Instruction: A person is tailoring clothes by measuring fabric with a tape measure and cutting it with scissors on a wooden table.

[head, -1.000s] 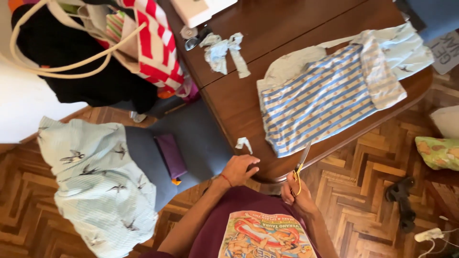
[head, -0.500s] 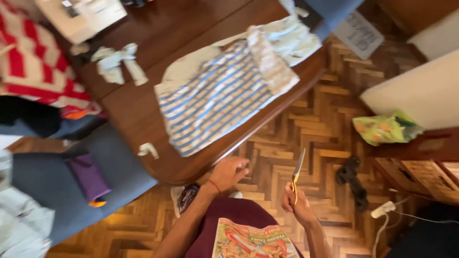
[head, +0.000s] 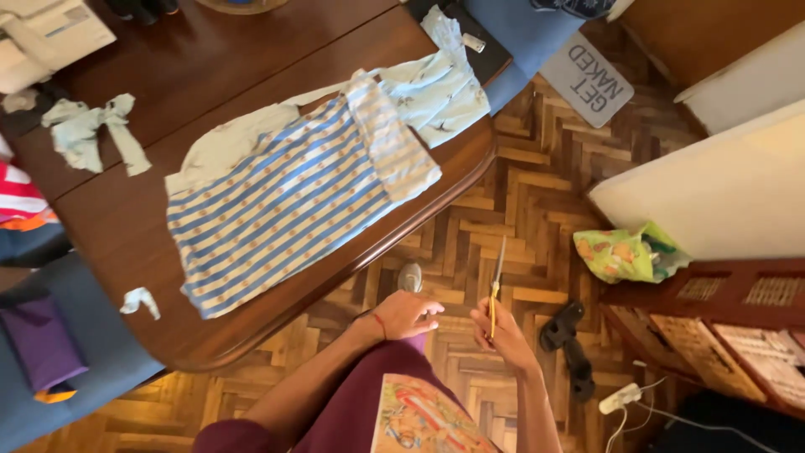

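The right hand (head: 501,334) is clenched around the yellow handles of a pair of scissors (head: 496,285), whose blades point toward 12 o'clock over the parquet floor (head: 520,201); whether the blades are parted or closed is too thin to make out. Just at 9 o'clock of it, the left hand (head: 408,315) hangs relaxed and holds nothing, fingers loosely curled, close to the right hand but not touching it. At 10 o'clock from both hands, the blue-and-white striped cloth (head: 289,201) lies flat on the dark wooden table (head: 151,226), one corner folded over; a pale green printed fabric (head: 436,88) sits partly under it toward 1 o'clock. A small knotted scrap (head: 94,130) lies at the table's 9 o'clock side. The table's top and left edges are cut off by the frame.
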